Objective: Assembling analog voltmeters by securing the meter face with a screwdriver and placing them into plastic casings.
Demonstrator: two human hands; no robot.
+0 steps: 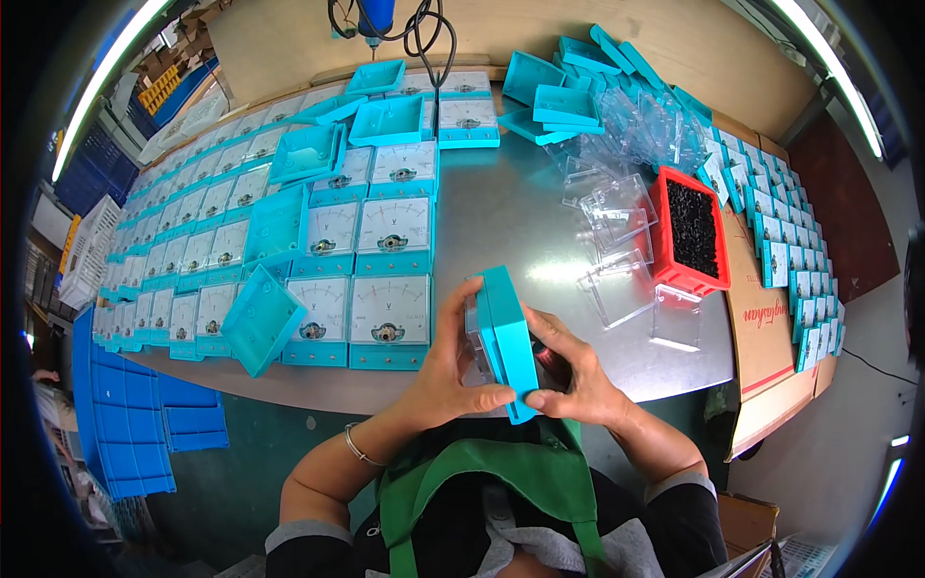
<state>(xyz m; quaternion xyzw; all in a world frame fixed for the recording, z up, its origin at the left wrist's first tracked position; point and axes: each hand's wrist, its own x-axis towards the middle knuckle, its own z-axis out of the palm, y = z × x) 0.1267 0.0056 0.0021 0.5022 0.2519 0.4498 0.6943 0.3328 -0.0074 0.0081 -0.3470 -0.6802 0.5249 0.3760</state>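
A teal panel meter [511, 342] is gripped between both my hands, tilted on edge over the table's front edge. My left hand [441, 380] closes on the side with the clear cover, its thumb on the lower corner. From the other side my right hand [586, 385] holds the meter, thumb near the bottom corner. Something dark and reddish shows by the right fingers; I cannot make out what it is. Left of my hands stand rows of voltmeters [389, 306] with white dials, and an empty teal case [263, 320] leans on them.
To the right are loose clear covers [617, 284] and a red bin [659, 207] of small black parts. Teal cases [568, 106] pile up at the back. More meters stand on cardboard [761, 356] at far right. A blue tool [377, 17] with black cable hangs above.
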